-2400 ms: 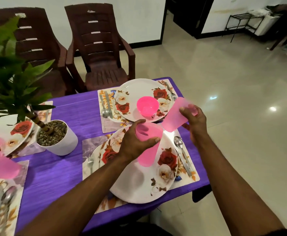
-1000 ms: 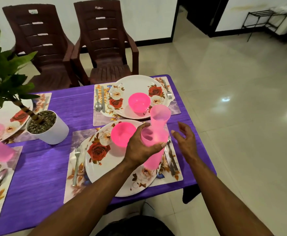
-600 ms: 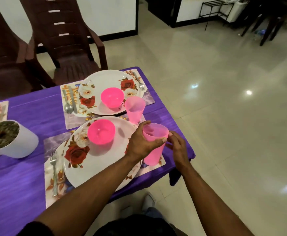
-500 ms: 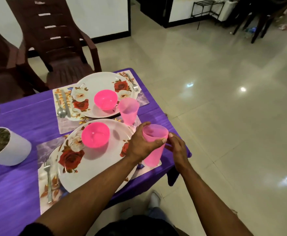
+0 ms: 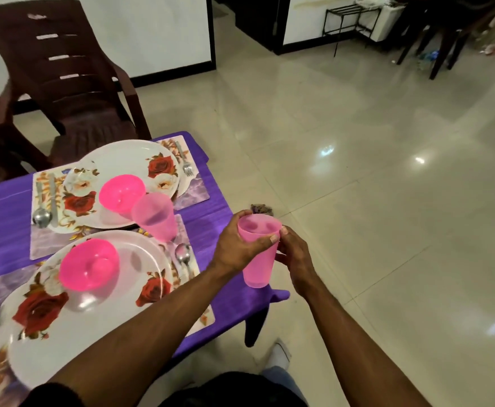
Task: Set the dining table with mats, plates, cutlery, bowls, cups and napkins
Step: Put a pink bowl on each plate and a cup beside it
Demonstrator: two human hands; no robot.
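1. The left hand [image 5: 234,248] had its fingers [image 5: 265,240] curled round the upper part of a pink cup [image 5: 258,254], thumb at the far rim, gripping it upright with its mouth up and its long axis near vertical.
2. The right hand [image 5: 294,257] lay against the cup's right side, fingers bent round the wall. It appeared to hold or pull at the cup, perhaps at a second one nested inside, though that could not be told.
3. The cup was held above the near right corner of the purple tabletop [image 5: 211,218], partly past its edge and over the floor [image 5: 387,201].
4. The nearer place setting lay to the left of both hands: a floral plate [image 5: 93,312] carrying a pink bowl [image 5: 89,268], with a spoon [image 5: 183,257] on the mat beside it.
5. Another cup [image 5: 155,215] already stood between the two plates, near the far plate [image 5: 129,171] and its bowl [image 5: 121,193].
6. By my judgement, the left hand was nearer the free mat strip beside the spoon; the move would run leftward and down, with little room near the edge.
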